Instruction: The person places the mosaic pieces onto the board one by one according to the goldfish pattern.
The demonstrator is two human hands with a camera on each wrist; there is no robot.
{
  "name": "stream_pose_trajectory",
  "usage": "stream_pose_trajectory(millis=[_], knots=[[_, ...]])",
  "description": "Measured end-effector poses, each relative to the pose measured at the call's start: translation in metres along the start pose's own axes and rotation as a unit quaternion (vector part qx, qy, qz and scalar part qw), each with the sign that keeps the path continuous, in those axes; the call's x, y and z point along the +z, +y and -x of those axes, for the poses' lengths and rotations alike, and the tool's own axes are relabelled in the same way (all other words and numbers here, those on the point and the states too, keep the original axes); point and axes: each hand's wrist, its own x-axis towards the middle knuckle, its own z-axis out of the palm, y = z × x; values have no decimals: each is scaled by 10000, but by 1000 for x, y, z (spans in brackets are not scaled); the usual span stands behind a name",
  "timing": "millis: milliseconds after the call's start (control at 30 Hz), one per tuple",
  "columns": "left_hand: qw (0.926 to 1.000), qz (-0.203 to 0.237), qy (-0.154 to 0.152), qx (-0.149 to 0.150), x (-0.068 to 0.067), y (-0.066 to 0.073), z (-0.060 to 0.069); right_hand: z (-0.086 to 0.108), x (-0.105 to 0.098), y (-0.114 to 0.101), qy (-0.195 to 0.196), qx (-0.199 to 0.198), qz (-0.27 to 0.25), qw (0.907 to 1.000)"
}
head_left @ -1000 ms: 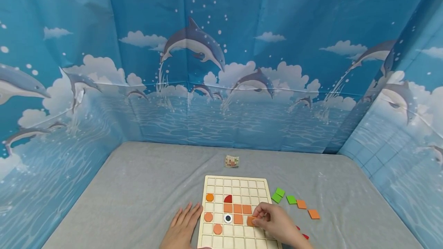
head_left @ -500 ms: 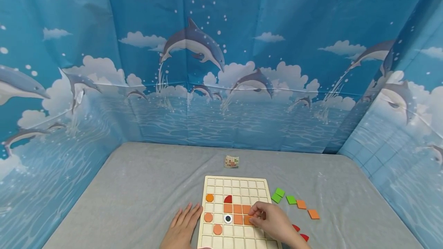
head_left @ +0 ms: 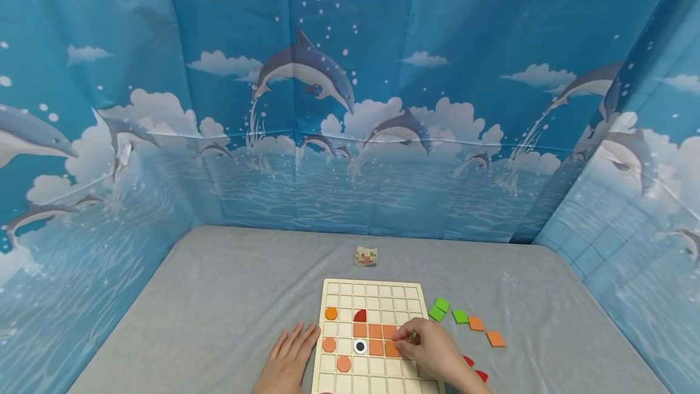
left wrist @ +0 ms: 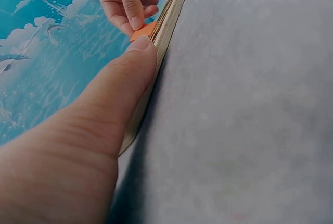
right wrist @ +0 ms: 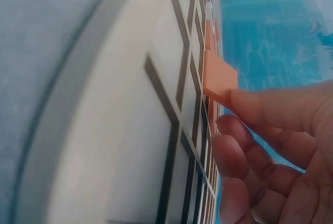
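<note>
My right hand [head_left: 432,348] pinches an orange square tile [head_left: 391,349] over a cell of the cream grid board [head_left: 374,290]. In the right wrist view the tile [right wrist: 219,77] is tilted, one edge down at the board, its near corner between thumb and finger of the hand [right wrist: 281,146]. The left hand [head_left: 288,357] lies with straight fingers along the board's left edge; its thumb [left wrist: 112,91] rests at the board's side in the left wrist view. Beside the held tile are other orange squares [head_left: 375,347], with a black-and-white eye disc [head_left: 360,346] left of them.
On the board are orange discs [head_left: 330,314] and a red quarter piece [head_left: 360,316]. Right of it lie green squares [head_left: 442,304], two orange squares [head_left: 496,338] and red pieces [head_left: 481,376]. A small pattern card [head_left: 366,256] lies beyond the board on the grey cloth [head_left: 246,284].
My right hand has moved a little left with the orange tile, which is now next to the orange squares. The left hand has stayed where it was.
</note>
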Motion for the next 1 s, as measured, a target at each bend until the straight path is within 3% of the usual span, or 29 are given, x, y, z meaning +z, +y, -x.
stream_pose_trajectory(millis=[333, 1000], knots=[[9999, -14, 117, 7, 1, 1, 0, -2, 3, -4, 182, 111, 325, 9992], [9979, 305, -455, -335, -4, 3, -2, 1, 4, -2, 232, 42, 401, 9989]])
